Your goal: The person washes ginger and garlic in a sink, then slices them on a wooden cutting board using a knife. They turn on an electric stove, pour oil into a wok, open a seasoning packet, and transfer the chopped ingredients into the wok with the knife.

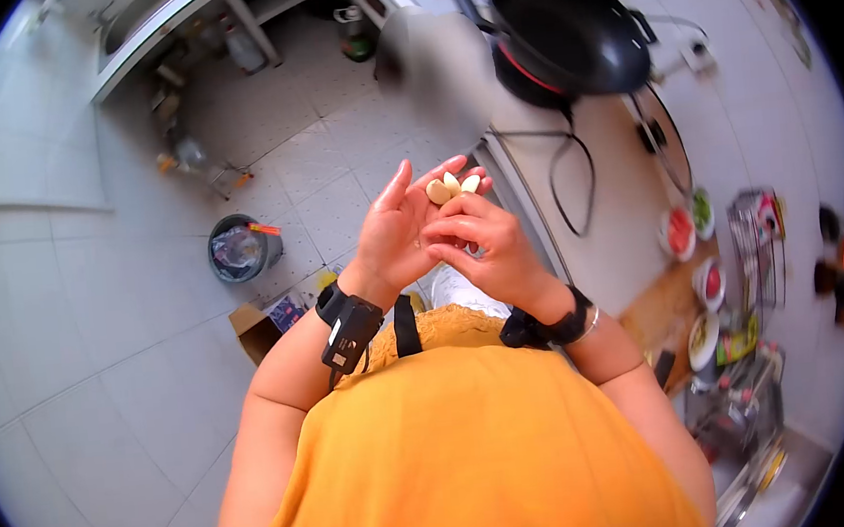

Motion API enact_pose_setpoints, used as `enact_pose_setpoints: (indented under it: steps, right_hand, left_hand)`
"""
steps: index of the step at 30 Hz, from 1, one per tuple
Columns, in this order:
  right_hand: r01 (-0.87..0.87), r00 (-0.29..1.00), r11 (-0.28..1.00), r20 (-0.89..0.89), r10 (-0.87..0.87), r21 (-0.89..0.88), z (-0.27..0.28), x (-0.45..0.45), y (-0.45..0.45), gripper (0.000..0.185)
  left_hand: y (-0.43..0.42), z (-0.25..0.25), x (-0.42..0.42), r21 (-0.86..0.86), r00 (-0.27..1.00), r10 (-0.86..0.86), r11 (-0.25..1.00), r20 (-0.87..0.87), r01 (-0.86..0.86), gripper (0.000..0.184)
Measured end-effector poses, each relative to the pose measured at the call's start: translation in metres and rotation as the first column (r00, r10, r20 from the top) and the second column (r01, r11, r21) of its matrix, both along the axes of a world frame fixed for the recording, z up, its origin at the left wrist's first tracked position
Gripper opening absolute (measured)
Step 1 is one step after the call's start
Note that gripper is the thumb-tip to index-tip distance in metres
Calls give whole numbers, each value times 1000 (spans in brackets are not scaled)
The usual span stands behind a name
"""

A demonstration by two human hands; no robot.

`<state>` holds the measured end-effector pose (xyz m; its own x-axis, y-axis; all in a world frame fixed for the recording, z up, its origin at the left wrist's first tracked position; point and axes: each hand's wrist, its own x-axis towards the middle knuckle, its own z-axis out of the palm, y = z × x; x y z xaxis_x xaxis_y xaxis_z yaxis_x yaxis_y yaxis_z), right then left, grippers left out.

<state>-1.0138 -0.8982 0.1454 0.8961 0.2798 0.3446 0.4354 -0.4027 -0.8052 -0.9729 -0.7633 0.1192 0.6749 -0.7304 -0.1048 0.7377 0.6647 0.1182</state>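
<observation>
While your left hand (pixel 390 238) lies palm up in front of your waist, unclenched and slightly cupped, a few pale garlic cloves (pixel 438 193) rest together on its fingers. Your right hand (pixel 492 240) is bent over that palm from the other side, its thumb and fingers curled inward just beside the cloves; you cannot tell from this view whether it pinches anything. Around your left wrist sits a black strapped device (pixel 351 332), and around your right a black band (pixel 570 321) with a thin bangle (pixel 593 322) next to it. Below your forearms is your orange-yellow top (pixel 478 439). Beyond your right hand runs a pale counter (pixel 626 185), where a black wok (pixel 561 20) sits at the far end and a dark cable (pixel 592 183) loops nearer you. Farther right, small white bowls (pixel 684 256) of food stand near a wire rack (pixel 753 235). Off to your left, a grey bin (pixel 266 254) holding plastic stands on the tiled floor (pixel 280 191), with an open cardboard box (pixel 250 331) nearer you.
</observation>
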Motion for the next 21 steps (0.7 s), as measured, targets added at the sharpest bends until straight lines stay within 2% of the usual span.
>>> enact_pose_setpoints:
  steps: [3,5,8,11,13,15,17,18,19,21]
  right_hand:
    - [-108,994,994,27,108,8,-10,71,39,10]
    - [-132,991,991,-36,131,-38,-11,119,57,6]
    - [-237,971,971,-25,236,-25,-12,206,88,4]
    - [-332,939,941,72,336,-60,-13,292,127,9]
    - [-378,918,925,110,380,-45,-8,342,157,9]
    - [-477,879,879,-23,477,14,1,377,190,10]
    - [-526,850,850,-20,527,28,-4,422,220,9]
    - [-538,842,842,-25,539,38,-10,449,233,8]
    - [-546,836,836,-31,548,53,-13,477,247,7]
    - [-555,832,830,30,554,64,-14,529,284,6]
  left_hand:
    - [37,-9,57,41,992,129,991,-5,-128,59]
    - [55,-11,98,86,982,187,979,-15,-185,58]
    - [85,-12,173,134,962,272,955,-25,-266,56]
    - [126,-8,248,118,932,362,927,-25,-356,53]
    - [153,-5,288,189,877,480,863,-14,-469,50]
    - [186,-6,311,171,830,557,823,-47,-542,47]
    - [221,-17,342,192,792,607,786,-64,-587,44]
    - [240,-30,360,262,751,645,756,-144,-599,41]
    - [260,-40,381,258,736,662,742,-141,-618,41]
    - [310,-58,414,338,664,706,705,-248,-623,37]
